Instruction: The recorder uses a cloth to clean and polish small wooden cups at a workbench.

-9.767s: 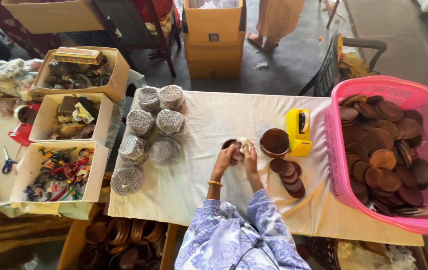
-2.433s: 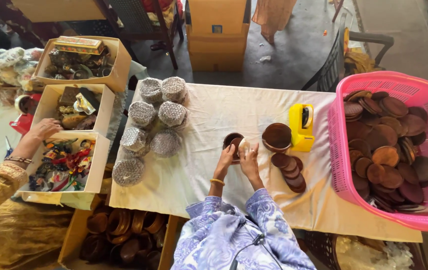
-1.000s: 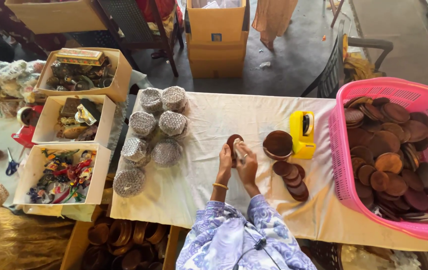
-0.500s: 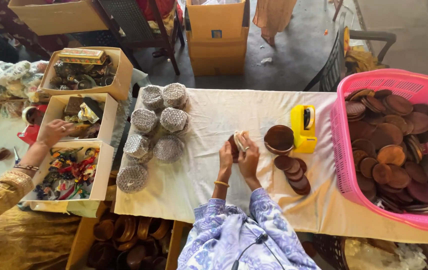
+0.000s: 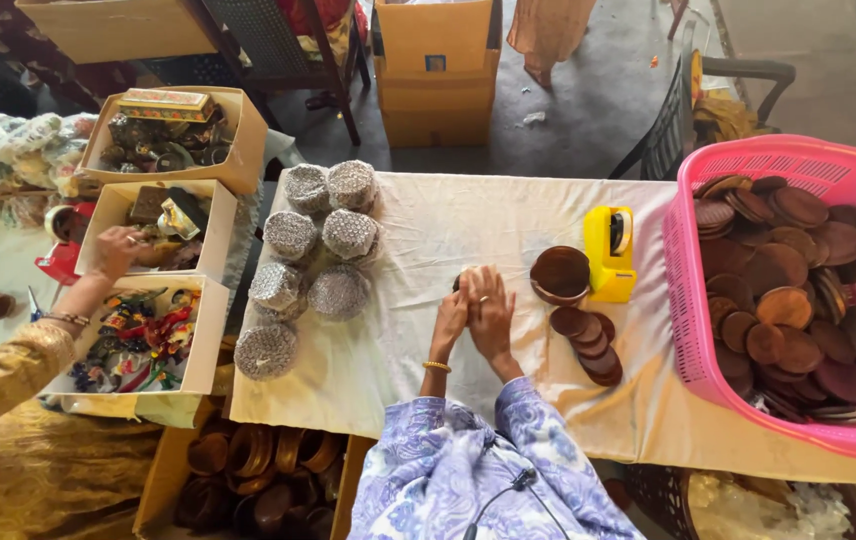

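A small brown disc (image 5: pixel 460 281), mostly hidden, sat pressed between the left hand (image 5: pixel 449 318) and the right hand (image 5: pixel 491 312), both closed around it above the white tablecloth (image 5: pixel 428 220). Just right of the grip stood a stack of brown discs (image 5: pixel 560 273), with a fanned row of discs (image 5: pixel 590 343) below it and a yellow tape dispenser (image 5: pixel 611 252) beyond. Farther right was the pink basket (image 5: pixel 808 165). Left of the grip lay foil-wrapped bundles (image 5: pixel 313 255). Well left, another person's hand (image 5: pixel 116 250) reached into a cardboard box (image 5: pixel 218 230).
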